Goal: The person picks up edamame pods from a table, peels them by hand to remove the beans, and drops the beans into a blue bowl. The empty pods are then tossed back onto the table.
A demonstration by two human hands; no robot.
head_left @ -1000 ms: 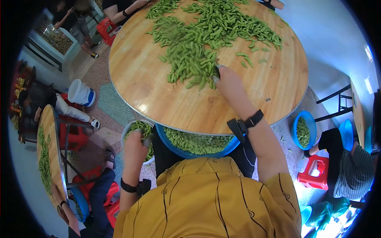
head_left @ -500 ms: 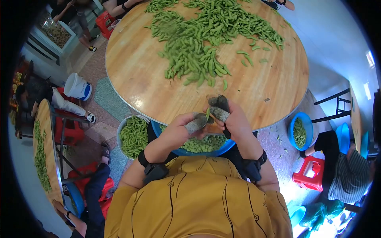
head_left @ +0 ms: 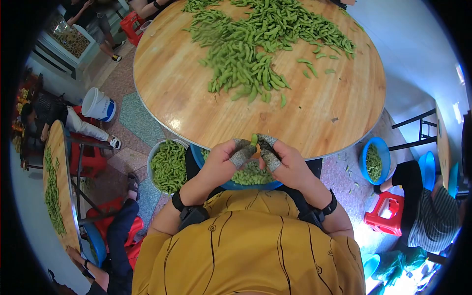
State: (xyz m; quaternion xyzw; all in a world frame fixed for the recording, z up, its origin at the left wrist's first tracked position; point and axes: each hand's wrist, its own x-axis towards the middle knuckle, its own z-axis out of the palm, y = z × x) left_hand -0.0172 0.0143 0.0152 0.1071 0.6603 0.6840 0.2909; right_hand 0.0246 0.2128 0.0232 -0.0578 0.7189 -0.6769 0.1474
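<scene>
Both hands meet over the near edge of the round wooden table (head_left: 172,93), with grey coverings on some fingers. A green pod (head_left: 254,139) stands upright between the fingertips, pinched by my left hand (head_left: 228,156). My right hand (head_left: 282,158) is closed beside it, its fingertips close to the pod; whether it holds anything is hidden. Below the hands, a blue basin (head_left: 236,186) holds shelled green beans (head_left: 251,174). A large heap of pods (head_left: 246,59) lies on the table beyond the hands.
A bucket of pods (head_left: 168,167) stands left of the basin. White bucket (head_left: 98,104) and a second table (head_left: 55,187) are at left. At right are another blue basin (head_left: 375,160), a red stool (head_left: 385,213) and a seated person (head_left: 435,219). Other people are around the tables.
My hands have drawn nearer to my body, and my right hand's fingers have turned downward. The pod now stands upright between the fingertips. The view has shifted slightly.
</scene>
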